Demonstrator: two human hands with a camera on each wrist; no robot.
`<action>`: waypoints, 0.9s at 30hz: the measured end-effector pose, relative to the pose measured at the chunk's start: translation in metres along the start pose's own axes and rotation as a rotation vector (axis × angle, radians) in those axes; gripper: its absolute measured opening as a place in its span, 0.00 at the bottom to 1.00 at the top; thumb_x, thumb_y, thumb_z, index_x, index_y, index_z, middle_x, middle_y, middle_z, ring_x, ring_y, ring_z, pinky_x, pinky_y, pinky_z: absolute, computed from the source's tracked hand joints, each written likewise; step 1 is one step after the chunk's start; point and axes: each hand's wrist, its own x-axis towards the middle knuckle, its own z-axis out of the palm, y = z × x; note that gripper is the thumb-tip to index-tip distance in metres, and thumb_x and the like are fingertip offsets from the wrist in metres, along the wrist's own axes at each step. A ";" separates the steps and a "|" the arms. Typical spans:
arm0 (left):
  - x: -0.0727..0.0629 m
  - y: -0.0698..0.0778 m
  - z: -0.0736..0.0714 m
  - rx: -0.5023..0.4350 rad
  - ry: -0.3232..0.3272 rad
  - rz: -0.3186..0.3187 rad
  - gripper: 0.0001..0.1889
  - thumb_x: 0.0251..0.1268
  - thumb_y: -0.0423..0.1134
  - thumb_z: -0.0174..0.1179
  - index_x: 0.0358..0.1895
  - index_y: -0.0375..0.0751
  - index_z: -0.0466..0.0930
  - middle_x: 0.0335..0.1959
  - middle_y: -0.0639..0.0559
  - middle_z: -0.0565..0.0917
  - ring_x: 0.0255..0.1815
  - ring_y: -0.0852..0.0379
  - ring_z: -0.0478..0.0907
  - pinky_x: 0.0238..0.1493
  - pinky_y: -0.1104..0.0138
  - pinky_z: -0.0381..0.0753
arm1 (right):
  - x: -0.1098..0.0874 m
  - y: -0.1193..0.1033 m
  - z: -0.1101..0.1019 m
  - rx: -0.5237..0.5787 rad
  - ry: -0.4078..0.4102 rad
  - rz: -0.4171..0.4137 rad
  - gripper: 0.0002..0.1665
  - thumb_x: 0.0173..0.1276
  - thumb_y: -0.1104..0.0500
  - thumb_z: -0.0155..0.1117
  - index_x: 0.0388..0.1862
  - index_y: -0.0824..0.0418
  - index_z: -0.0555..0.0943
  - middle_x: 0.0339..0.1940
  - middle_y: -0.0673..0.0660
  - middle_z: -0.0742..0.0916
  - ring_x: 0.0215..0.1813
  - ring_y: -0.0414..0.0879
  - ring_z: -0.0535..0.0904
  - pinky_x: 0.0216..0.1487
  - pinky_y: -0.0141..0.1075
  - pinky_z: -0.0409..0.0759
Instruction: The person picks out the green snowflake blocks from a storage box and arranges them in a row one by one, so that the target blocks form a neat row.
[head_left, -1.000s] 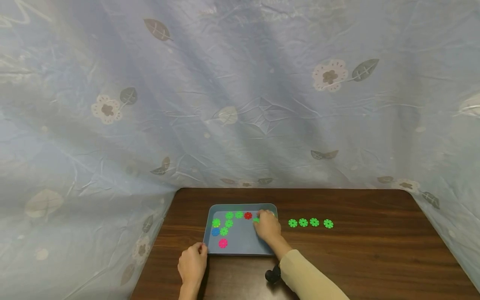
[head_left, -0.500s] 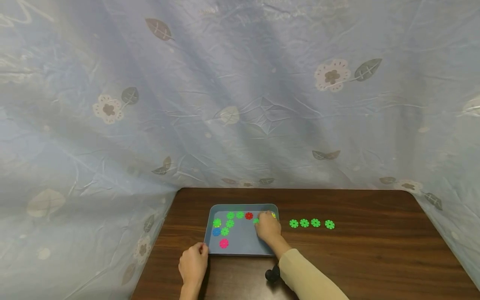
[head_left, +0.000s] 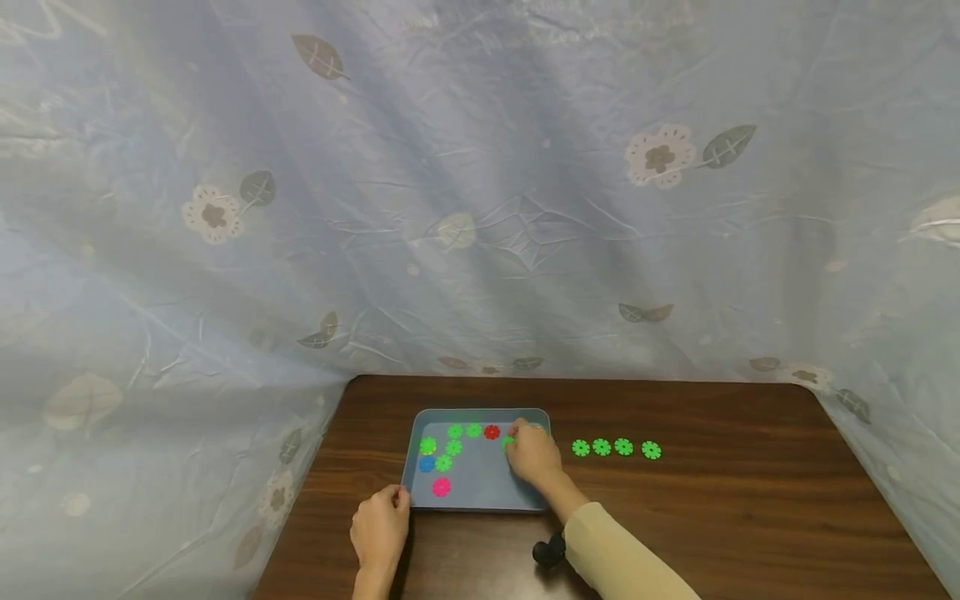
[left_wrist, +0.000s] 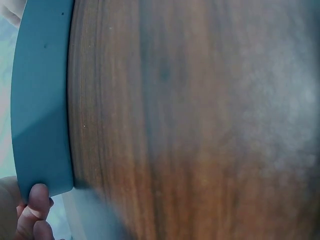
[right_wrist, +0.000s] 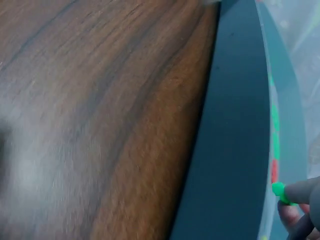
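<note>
My left hand point(head_left: 381, 529) grips the near left corner of a shallow blue-grey tray point(head_left: 480, 487); in the left wrist view a fingertip point(left_wrist: 38, 200) presses the tray's outer wall. My right hand point(head_left: 538, 457) is over the tray's right part. The right wrist view shows its fingers pinching a green notched plastic disc point(right_wrist: 280, 191). Inside the tray lie several green discs point(head_left: 453, 447), a red disc point(head_left: 491, 432), a blue disc point(head_left: 427, 463) and a pink disc point(head_left: 441, 487). A yellow piece point(head_left: 541, 430) is mostly hidden behind the right hand.
Right of the tray, several green discs point(head_left: 602, 447) lie in a row on the brown wooden table point(head_left: 735, 500). A black rounded object point(head_left: 549, 551) sits by the right sleeve point(head_left: 618, 554). A pale patterned sheet point(head_left: 480, 292) hangs behind the table.
The head view has shifted slightly. My right hand stays over the same part of the tray, and my left hand keeps its grip on the corner. The loose discs have not moved.
</note>
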 end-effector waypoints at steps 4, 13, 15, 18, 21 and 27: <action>0.000 0.001 0.000 -0.003 0.006 0.007 0.07 0.65 0.39 0.64 0.32 0.43 0.91 0.21 0.50 0.83 0.16 0.50 0.74 0.16 0.50 0.74 | -0.003 0.007 -0.015 0.092 0.061 -0.043 0.09 0.67 0.60 0.70 0.45 0.59 0.84 0.29 0.48 0.85 0.22 0.41 0.76 0.24 0.39 0.75; 0.000 0.001 -0.002 0.001 0.005 0.018 0.08 0.65 0.38 0.63 0.34 0.41 0.91 0.21 0.48 0.83 0.16 0.50 0.73 0.15 0.50 0.73 | -0.008 0.039 -0.060 0.186 0.159 -0.024 0.10 0.70 0.59 0.70 0.48 0.60 0.83 0.33 0.51 0.84 0.19 0.41 0.68 0.21 0.37 0.68; 0.000 0.000 -0.002 0.000 0.001 0.015 0.08 0.65 0.38 0.63 0.35 0.41 0.91 0.22 0.47 0.84 0.16 0.48 0.74 0.16 0.49 0.74 | -0.008 0.049 -0.069 0.189 0.172 -0.010 0.11 0.70 0.58 0.70 0.48 0.60 0.83 0.34 0.52 0.85 0.18 0.42 0.67 0.21 0.36 0.66; 0.001 -0.001 -0.002 0.000 0.003 0.014 0.08 0.65 0.39 0.63 0.34 0.42 0.91 0.24 0.46 0.86 0.18 0.45 0.78 0.18 0.46 0.75 | -0.009 0.066 -0.083 0.182 0.191 0.009 0.12 0.71 0.57 0.69 0.49 0.60 0.83 0.35 0.54 0.86 0.18 0.42 0.67 0.21 0.36 0.66; 0.000 -0.001 -0.002 -0.003 0.005 0.014 0.08 0.65 0.39 0.63 0.34 0.43 0.91 0.24 0.45 0.86 0.19 0.43 0.79 0.19 0.45 0.76 | -0.012 0.084 -0.097 0.184 0.208 0.026 0.13 0.71 0.57 0.69 0.50 0.61 0.83 0.37 0.56 0.87 0.18 0.43 0.67 0.21 0.37 0.66; 0.000 -0.001 -0.001 -0.005 -0.005 0.011 0.08 0.66 0.39 0.63 0.33 0.43 0.91 0.23 0.47 0.85 0.18 0.45 0.78 0.19 0.46 0.75 | -0.020 0.123 -0.121 0.164 0.237 0.080 0.15 0.72 0.58 0.69 0.52 0.63 0.82 0.40 0.59 0.88 0.20 0.45 0.70 0.23 0.38 0.67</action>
